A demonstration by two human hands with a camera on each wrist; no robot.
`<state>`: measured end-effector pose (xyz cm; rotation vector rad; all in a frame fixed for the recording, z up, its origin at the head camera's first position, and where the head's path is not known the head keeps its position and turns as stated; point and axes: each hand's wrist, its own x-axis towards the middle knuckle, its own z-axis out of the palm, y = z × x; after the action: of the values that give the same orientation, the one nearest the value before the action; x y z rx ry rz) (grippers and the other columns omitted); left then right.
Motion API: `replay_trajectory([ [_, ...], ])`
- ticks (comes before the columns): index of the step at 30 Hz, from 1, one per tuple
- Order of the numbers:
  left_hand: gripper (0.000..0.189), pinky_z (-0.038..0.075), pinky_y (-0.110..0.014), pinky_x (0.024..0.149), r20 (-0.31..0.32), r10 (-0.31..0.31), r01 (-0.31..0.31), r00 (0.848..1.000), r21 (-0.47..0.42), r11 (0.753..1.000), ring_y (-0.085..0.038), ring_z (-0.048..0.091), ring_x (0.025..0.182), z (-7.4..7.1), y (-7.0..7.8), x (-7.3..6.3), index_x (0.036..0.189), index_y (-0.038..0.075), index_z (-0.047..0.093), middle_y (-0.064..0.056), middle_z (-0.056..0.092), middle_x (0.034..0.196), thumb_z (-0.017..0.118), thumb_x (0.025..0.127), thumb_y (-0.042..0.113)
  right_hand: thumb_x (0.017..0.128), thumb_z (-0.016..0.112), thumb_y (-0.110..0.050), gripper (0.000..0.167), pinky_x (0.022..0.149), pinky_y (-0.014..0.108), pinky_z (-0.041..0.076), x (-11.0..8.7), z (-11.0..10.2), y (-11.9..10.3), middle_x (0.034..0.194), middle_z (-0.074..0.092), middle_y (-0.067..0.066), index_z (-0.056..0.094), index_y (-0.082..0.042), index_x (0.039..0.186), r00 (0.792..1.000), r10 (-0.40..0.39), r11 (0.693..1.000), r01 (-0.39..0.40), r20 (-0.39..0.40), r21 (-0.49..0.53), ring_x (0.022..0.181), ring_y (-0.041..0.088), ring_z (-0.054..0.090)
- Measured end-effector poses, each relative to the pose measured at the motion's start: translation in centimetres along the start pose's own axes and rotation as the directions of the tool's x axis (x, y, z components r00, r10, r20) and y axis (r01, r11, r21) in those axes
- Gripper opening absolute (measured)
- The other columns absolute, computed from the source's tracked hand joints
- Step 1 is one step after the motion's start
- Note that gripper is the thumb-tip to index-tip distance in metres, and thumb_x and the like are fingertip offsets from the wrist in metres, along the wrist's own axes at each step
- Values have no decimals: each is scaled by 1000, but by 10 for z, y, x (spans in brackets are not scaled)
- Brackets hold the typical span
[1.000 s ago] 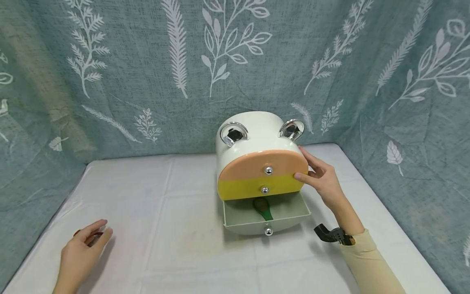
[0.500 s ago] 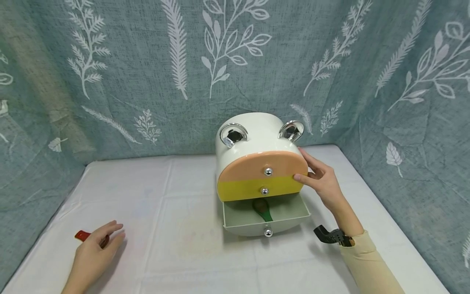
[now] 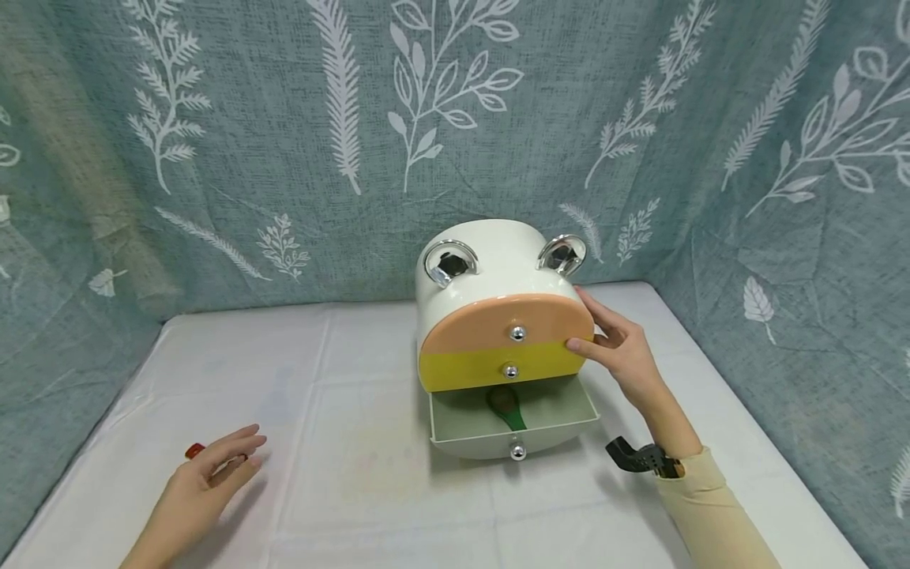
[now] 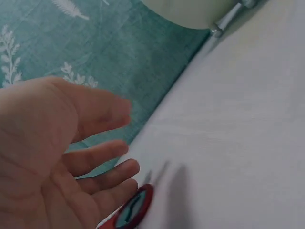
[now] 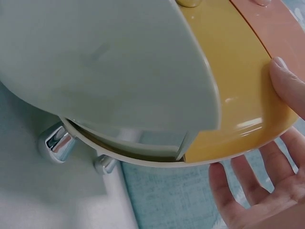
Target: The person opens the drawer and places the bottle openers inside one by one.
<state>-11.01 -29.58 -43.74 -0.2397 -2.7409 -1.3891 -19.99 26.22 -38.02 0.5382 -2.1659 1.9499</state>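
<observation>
In the head view, my left hand (image 3: 202,484) is above the table's left side with bent fingers, holding a small red-handled object (image 3: 195,450) whose oval head is partly hidden. The left wrist view shows its red rim (image 4: 147,196) and teal, glassy-looking middle at the fingers; the exact grip is hidden. My right hand (image 3: 622,357) grips the side of a white frog-like drawer box (image 3: 490,265), thumb on the yellow drawer (image 3: 462,369), fingers at its edge. The pale green bottom drawer (image 3: 547,407) is pulled out. Inside lies a similar green-handled object (image 3: 513,419).
A white cloth covers the table (image 3: 355,490). Patterned teal curtains (image 3: 284,158) rise behind and at both sides. Two silver-rimmed eyes (image 3: 451,261) stand out from the box top. The peach top drawer (image 3: 469,328) and the yellow one are pushed in.
My left hand has moved rightward across the table side with the red-handled object, whose handle came into clearer view behind the fingers. The right hand and box keep their places.
</observation>
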Motion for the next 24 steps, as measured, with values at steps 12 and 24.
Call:
replay_trajectory([
  [12, 56, 38, -5, 73, 58, 115, -128, 992, 344, 930, 18, 42, 107, -45, -38, 11, 115, 8, 71, -8, 63, 127, 61, 67, -18, 88, 71, 4, 71, 91, 29, 50, 0, 2, 0, 150, 44, 5, 44, -17, 149, 1000, -10, 1000, 10, 1, 5, 130, 23, 45],
  [24, 41, 50, -50, 76, 19, 82, -82, 996, 468, 880, -30, 63, 97, -55, -44, 19, 106, 2, 73, -18, 69, 105, 77, 67, -9, 88, 72, 4, 70, 90, 29, 50, 0, 2, -2, 150, 44, 4, 45, -17, 149, 1000, -14, 1000, 14, -2, 10, 130, 23, 46],
])
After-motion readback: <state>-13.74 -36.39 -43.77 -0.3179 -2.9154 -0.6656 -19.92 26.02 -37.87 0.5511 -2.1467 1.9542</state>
